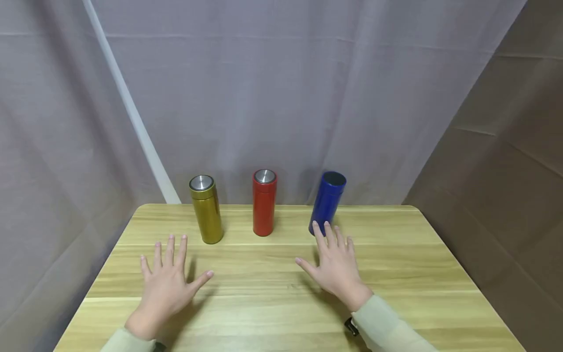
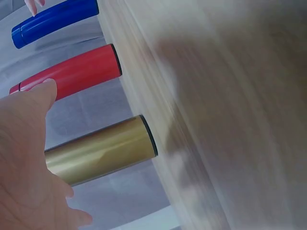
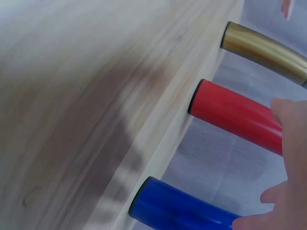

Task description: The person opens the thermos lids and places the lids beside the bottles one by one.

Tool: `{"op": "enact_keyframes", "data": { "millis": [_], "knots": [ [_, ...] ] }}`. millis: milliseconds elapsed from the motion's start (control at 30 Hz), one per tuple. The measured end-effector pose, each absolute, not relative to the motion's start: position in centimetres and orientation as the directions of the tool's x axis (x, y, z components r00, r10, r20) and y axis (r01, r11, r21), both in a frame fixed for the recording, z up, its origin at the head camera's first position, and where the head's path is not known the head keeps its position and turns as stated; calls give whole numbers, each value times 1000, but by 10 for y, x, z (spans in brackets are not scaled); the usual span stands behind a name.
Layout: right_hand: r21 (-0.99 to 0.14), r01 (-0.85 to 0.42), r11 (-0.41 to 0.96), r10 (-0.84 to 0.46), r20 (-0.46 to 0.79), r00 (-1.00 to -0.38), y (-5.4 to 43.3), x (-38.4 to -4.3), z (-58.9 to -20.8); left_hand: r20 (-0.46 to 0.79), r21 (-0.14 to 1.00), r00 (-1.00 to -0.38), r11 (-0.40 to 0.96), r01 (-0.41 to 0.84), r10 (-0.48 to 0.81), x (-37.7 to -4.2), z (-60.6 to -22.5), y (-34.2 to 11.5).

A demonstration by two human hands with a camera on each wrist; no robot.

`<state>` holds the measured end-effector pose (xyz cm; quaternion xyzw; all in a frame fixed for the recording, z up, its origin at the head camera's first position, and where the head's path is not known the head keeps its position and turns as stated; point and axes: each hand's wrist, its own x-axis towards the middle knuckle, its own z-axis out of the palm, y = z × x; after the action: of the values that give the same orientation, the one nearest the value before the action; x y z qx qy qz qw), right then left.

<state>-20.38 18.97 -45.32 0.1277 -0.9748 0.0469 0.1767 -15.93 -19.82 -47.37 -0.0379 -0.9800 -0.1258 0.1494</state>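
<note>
Three thermos flasks stand upright in a row near the far edge of a wooden table (image 1: 264, 318). On the left is a gold thermos (image 1: 208, 215) with a silver lid top. A red thermos (image 1: 264, 210), also silver-topped, stands in the middle. The blue thermos (image 1: 326, 200) on the right has a dark top. My left hand (image 1: 167, 286) hovers in front of the gold thermos, fingers spread, holding nothing. Fingers spread as well, my right hand (image 1: 336, 266) is over the table before the blue thermos. In the head view its fingertips overlap the blue thermos's base; contact cannot be told.
A grey curtain (image 1: 264, 98) hangs right behind the table's far edge, with a white strip (image 1: 132, 107) at its left. Brown cloth (image 1: 497, 195) hangs along the right side. A dark band (image 1: 351, 326) shows at my right wrist.
</note>
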Motion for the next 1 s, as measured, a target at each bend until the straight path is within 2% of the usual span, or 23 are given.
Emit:
{"op": "enact_keyframes", "data": {
  "millis": [300,533,667,800,1000],
  "knots": [
    [-153,-298,942,-224,373,-900,176,-204,-451,238,291,-970,949,123,53,-166,-468,-194],
    [-424,-378,823,-222,371,-902,146,-210,-433,224,383,-973,913,144,60,-174,-467,-200],
    [-539,-388,748,-198,377,-905,121,-215,-422,216,489,-974,855,172,72,-185,-473,-203],
    [-574,-448,685,-233,410,-882,95,-219,-412,208,634,-976,750,187,67,-199,-477,-204],
    [-616,-512,599,-297,422,-856,59,-230,-394,181,783,-982,597,173,47,-224,-476,-205]
  ]
}}
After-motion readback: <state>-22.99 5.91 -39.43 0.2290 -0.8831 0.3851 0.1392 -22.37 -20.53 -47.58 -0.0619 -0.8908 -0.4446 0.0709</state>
